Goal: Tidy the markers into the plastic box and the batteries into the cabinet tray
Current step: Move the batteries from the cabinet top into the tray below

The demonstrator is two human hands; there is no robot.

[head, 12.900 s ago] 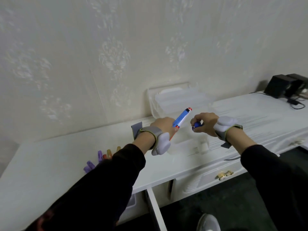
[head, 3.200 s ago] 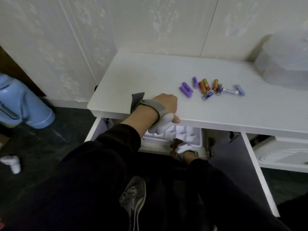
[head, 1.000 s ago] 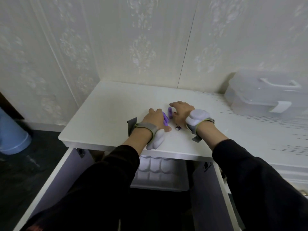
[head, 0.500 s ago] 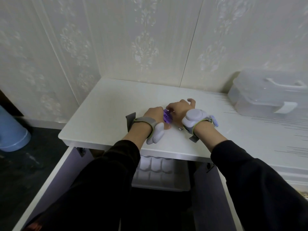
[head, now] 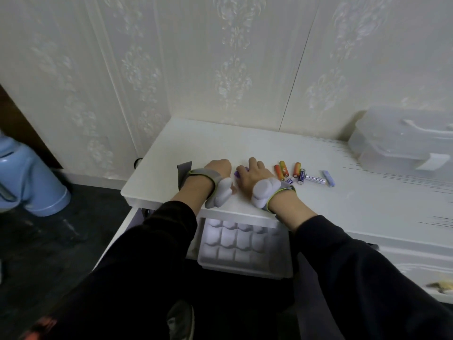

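Nearest, the tray (head: 241, 246) sits in the open cabinet under the bench (head: 343, 212), and every compartment that shows looks bare, so by my reading no battery has been stowed yet. Above it both hands lie on the bench top close together. The left hand (head: 219, 168) is curled into a fist; whether anything is inside it I cannot tell. The right hand (head: 252, 174) has its fingers (head: 255, 164) closed over a purple battery (head: 237, 173), of which only an end pokes out by the thumb. Just right of that hand the other batteries (head: 297, 173) lie loose in a small cluster: orange ones, dark ones, a pale one farthest right. Farther back and to the right the box (head: 402, 141) stands against the wall with its lid down; no markers show on the bench, so that half looks done. Compared with half a second ago, the hands have slid left, uncovering the cluster, and the purple battery, then pinched between both hands, is now in the right alone.
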